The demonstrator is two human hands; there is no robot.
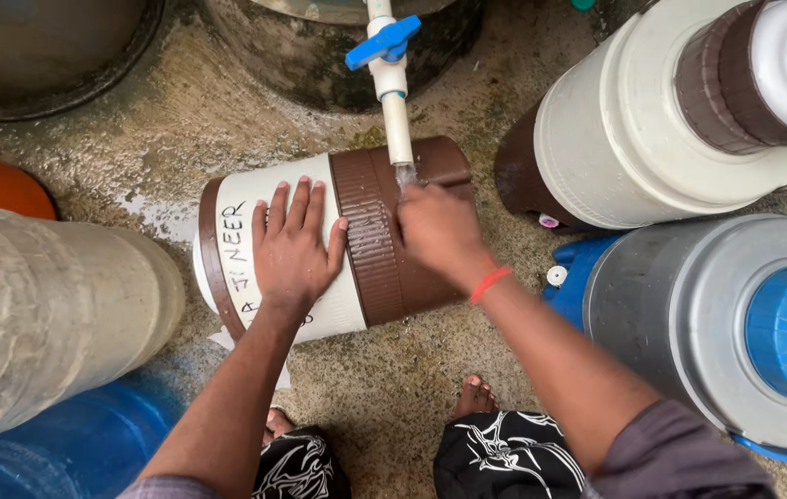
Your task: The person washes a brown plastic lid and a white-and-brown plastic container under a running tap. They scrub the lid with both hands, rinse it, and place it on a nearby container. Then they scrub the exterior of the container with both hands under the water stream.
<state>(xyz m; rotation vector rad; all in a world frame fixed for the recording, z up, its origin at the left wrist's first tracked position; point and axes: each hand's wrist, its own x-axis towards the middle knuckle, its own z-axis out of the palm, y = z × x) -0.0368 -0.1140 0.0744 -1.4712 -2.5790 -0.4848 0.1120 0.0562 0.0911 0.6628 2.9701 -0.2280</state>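
A white and brown water cooler jug [356, 199] lies on its side on the wet concrete floor, under a white pipe tap [396, 102] with a blue handle. Water runs from the tap onto the jug's ribbed brown band. My left hand [293, 242] lies flat with fingers spread on the jug's white body. My right hand [441, 231], with a red thread on the wrist, presses on the brown part right under the stream; its fingers are curled and hidden from above.
A second white and brown jug [680, 120] stands at the upper right, a grey jug with a blue lid [735, 323] below it. A large pale container [42, 305] and a blue drum [70, 444] fill the left. Dark tubs sit at the top. My bare feet [475, 397] are below.
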